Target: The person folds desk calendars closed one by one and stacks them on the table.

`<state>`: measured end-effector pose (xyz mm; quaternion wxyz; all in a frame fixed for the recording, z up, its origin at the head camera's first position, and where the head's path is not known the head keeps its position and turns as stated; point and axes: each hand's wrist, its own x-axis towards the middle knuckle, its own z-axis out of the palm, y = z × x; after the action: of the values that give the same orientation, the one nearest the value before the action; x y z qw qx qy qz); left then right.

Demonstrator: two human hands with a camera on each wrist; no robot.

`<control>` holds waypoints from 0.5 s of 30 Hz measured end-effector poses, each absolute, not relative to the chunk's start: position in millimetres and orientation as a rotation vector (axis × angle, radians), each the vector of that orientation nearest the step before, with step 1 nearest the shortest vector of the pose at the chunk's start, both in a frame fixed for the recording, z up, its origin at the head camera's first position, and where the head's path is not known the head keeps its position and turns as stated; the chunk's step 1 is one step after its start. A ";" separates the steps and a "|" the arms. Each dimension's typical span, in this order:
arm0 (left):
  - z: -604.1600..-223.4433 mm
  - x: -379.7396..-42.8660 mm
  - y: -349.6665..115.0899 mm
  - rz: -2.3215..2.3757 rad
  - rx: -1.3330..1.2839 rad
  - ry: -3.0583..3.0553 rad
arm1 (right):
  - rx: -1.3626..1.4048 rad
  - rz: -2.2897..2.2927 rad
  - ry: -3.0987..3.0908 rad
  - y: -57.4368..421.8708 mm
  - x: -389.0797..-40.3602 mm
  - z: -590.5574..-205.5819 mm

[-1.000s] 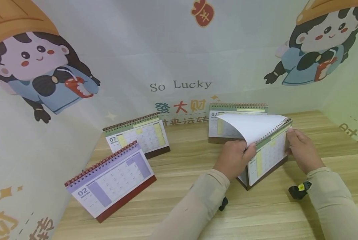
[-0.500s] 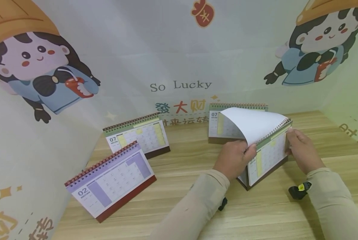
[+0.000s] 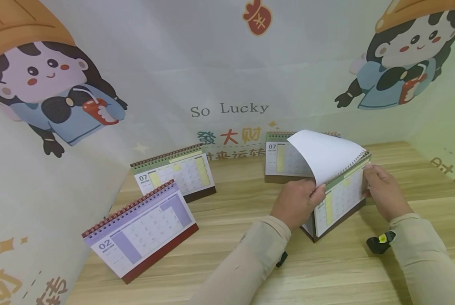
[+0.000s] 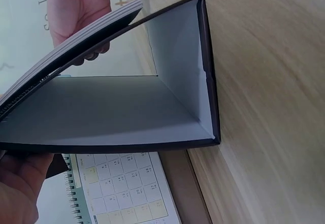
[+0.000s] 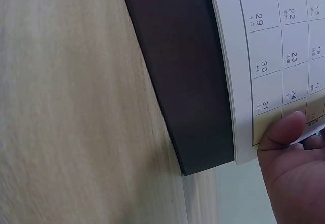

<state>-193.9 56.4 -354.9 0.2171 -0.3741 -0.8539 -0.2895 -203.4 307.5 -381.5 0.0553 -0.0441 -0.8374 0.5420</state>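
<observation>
A desk calendar [image 3: 341, 205] showing a yellow-and-green 07 page stands tilted out on the wooden table, between both hands. My left hand [image 3: 297, 201] grips its top left corner by the spiral binding. My right hand [image 3: 387, 190] pinches the right edge of the pages; in the right wrist view its thumb [image 5: 284, 130] presses on the yellow column beside 31. Over the binding, a blank white page [image 3: 326, 152] arches up and back. Seen from the side in the left wrist view, the calendar's hollow dark-edged stand [image 4: 208, 71] is open.
Behind the held calendar stands another 07 calendar [image 3: 284, 169], partly covered by the white page. At the left are a green-topped 07 calendar [image 3: 181, 173] and, in front of it, a purple 02 calendar [image 3: 147, 231]. A printed cloth [image 3: 227, 72] surrounds the table [image 3: 219, 254].
The free corner of the white page has risen and swung to the right, curling farther over the binding. Both hands and the calendar body have stayed in place.
</observation>
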 end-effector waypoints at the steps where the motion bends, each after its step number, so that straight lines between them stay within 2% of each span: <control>1: -354.8 -193.6 56.3 -0.786 -1.037 -2.366 | -0.136 1.644 -2.543 307.4 -203.2 -381.6; 15: -355.4 -195.3 54.6 -0.594 -1.112 -2.311 | -0.152 1.654 -2.554 308.7 -204.2 -383.1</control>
<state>-195.3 54.6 -355.4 0.2518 -0.4086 -0.8497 -0.2184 -204.2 308.7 -383.1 0.0474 -0.0498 -0.8374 0.5423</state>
